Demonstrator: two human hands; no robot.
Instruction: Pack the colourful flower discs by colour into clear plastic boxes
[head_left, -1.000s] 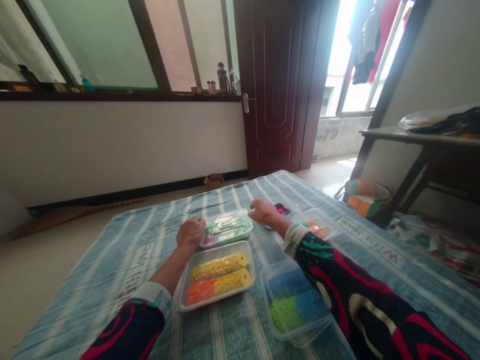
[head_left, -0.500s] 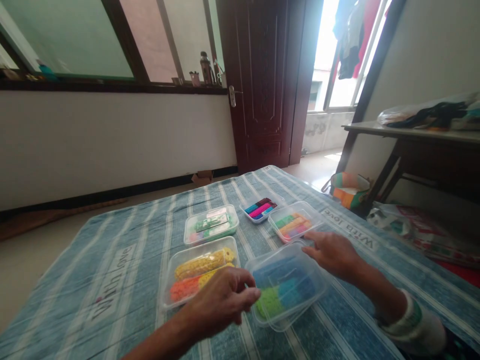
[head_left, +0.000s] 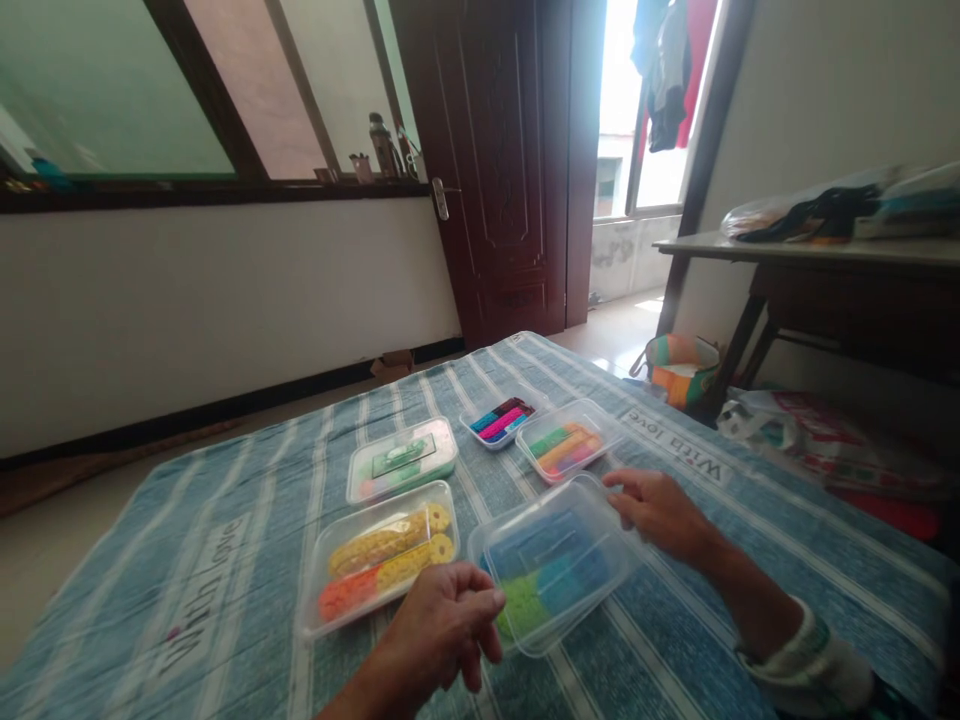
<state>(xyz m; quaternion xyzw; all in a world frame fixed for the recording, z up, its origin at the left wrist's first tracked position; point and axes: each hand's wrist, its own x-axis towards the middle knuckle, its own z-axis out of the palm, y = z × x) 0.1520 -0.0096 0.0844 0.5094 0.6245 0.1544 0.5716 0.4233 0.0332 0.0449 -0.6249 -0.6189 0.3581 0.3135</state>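
Observation:
A clear plastic lid lies askew over a clear container, with blue and green bundles inside it that look like yarn. My left hand has its thumb and fingers closed at the lid's left edge. At the lid's upper right corner, my right hand pinches the rim. To the left stands a lidded box of yellow and orange bundles. Behind it is a box with a pale green and white lid.
Farther back are a box of orange and green bundles and a small box of pink and dark bundles. A striped blue cloth covers the surface. Beyond are a brown door and a side table.
The view has turned slightly, so the boxes appear farther left. Both hands stay at the lid, which has shifted a little over the blue and green box.

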